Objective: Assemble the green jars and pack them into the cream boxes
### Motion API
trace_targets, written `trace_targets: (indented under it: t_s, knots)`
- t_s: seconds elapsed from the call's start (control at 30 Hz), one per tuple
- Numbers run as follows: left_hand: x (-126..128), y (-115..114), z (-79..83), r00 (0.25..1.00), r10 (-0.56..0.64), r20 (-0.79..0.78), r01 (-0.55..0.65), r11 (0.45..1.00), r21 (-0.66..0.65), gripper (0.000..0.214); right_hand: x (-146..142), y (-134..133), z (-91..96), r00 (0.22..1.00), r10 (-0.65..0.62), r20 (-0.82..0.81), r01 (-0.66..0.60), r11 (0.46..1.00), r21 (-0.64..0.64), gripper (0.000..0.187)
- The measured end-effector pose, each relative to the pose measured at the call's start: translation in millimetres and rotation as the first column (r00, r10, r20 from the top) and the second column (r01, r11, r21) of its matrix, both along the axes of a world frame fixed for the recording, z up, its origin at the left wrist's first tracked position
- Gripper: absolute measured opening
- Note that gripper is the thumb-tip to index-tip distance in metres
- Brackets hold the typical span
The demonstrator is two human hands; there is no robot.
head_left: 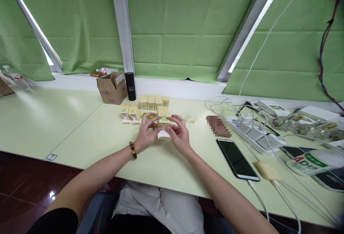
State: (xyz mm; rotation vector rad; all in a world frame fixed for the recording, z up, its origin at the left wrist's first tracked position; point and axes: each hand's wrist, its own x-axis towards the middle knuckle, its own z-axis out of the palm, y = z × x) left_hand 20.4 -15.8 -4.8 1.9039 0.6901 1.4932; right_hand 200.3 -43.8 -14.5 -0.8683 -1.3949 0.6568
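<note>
Between my two hands is a small kraft-coloured paper box [163,112] with a green label and a white flap folded out toward me. My left hand [147,132] grips its left side with thumb and fingers. On the opposite side, my right hand [179,134] pinches the same box. Two similar boxes with open flaps [130,113] stand to the left. Behind them is a row of several closed boxes [154,102]. Small green items [149,115] lie partly hidden behind my left fingers. Clear little containers with yellow bits [191,119] sit just right of my right hand.
At the back left stand an open cardboard carton [112,90] and a black cylinder [130,86]. On the right lie a phone [238,159], a power strip [258,136] with tangled white cables, a cream power bank [268,171] and a white bottle [315,161].
</note>
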Motion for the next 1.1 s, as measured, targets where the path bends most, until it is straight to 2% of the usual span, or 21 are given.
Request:
trace_targets:
  t_s: [0.23, 0.47, 0.6, 0.8, 1.1]
  knots:
    - [-8.2, 3.4, -0.7, 0.982, -0.139, -0.126, 0.149, 0.986, 0.070, 0.068, 2.2, 2.2, 0.1, 0.999, -0.034, -0.004, 0.034, 0.999, 0.011, 0.039]
    - [-6.6, 4.0, -0.6, 0.971, -0.160, -0.176, 0.169, 0.985, 0.033, 0.089, 3.0, 3.0, -0.9, 0.999, -0.037, -0.029, 0.037, 0.999, 0.011, 0.039]
    - [-5.2, 2.4, -1.5, 0.980, -0.132, -0.147, 0.136, 0.991, 0.017, 0.079, 2.6, 2.3, -0.7, 0.999, -0.032, -0.007, 0.032, 0.999, 0.012, 0.038]
    - [-3.9, 2.3, -1.9, 0.991, -0.137, 0.005, 0.137, 0.989, -0.056, 0.054, 1.8, -2.2, 0.2, 0.998, 0.035, 0.061, -0.038, 0.998, 0.046, 0.037]
    - [0.0, 5.3, -4.9, 0.989, -0.103, 0.106, 0.113, 0.989, -0.092, 0.043, 0.1, -7.5, 4.4, 0.993, 0.098, 0.073, -0.101, 0.994, 0.043, 0.040]
